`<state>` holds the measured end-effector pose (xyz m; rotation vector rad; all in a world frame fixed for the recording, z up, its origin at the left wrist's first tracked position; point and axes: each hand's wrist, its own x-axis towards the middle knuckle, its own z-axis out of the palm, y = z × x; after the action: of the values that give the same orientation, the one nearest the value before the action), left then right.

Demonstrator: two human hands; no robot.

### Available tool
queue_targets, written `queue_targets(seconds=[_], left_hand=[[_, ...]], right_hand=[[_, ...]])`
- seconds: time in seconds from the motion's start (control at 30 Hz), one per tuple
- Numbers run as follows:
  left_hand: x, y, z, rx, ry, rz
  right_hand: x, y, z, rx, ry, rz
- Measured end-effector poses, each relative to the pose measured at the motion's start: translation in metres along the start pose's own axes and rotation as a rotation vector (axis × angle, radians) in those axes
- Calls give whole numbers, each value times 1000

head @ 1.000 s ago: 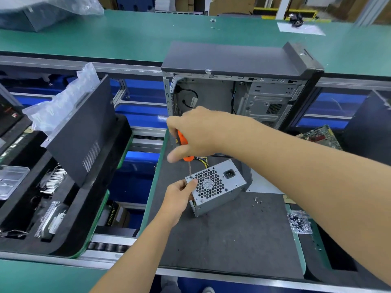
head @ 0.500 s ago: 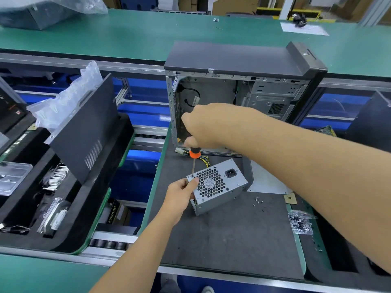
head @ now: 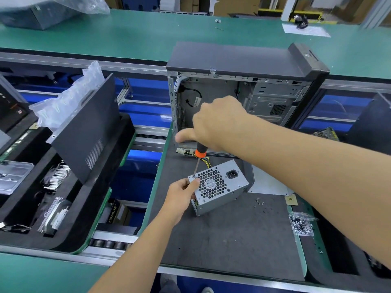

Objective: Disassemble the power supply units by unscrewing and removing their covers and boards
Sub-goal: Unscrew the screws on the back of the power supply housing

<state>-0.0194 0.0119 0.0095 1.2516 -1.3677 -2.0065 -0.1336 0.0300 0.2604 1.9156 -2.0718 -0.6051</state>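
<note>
A grey metal power supply unit (head: 220,185) stands tilted on the dark mat (head: 232,233), its fan grille and power socket facing me. My left hand (head: 182,193) grips its left edge, thumb on the grille face. My right hand (head: 218,123) holds an orange-and-black screwdriver (head: 198,157) from above. The shaft points down and its tip sits at the screw in the unit's upper left corner. Yellow and black wires run from behind the unit toward the case.
An open computer case (head: 243,89) stands behind the unit. Loose screws (head: 259,201) lie on the mat to the right, beside a small plastic bag of screws (head: 301,224). A black tray (head: 63,187) with parts and a leaning panel (head: 88,125) sits left.
My right hand has risen and turned on the screwdriver, thumb now sticking out to the left. The tip has stayed at the unit's upper left corner. My left hand has not moved.
</note>
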Motion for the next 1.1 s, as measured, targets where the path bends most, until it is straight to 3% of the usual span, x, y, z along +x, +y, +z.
queue_targets(seconds=[0.2,0.3,0.47,0.53,0.7,0.87,1.1], left_hand=[[-1,2,1,4,5,-3],[-3,3,1,9,10,-7],[-5,5,1,-4,9,-11],[-5,5,1,-8,8,-14],[-4,5,1,-12,-2,-13],[-3,4,0,-10,-18,-6],[-2,2,1,-14,-18,-18]], right_hand=[[2,-1,4,143,61,-116],[5,-2,4,245,0,-166],[8,-6,3,156,35,-211],[8,-3,2,199,-25,-230],[1,-4,-5,396,-186,-37],[-1,-11,-9,95,-69,6],[4,-10,-3,265,-2,-74]])
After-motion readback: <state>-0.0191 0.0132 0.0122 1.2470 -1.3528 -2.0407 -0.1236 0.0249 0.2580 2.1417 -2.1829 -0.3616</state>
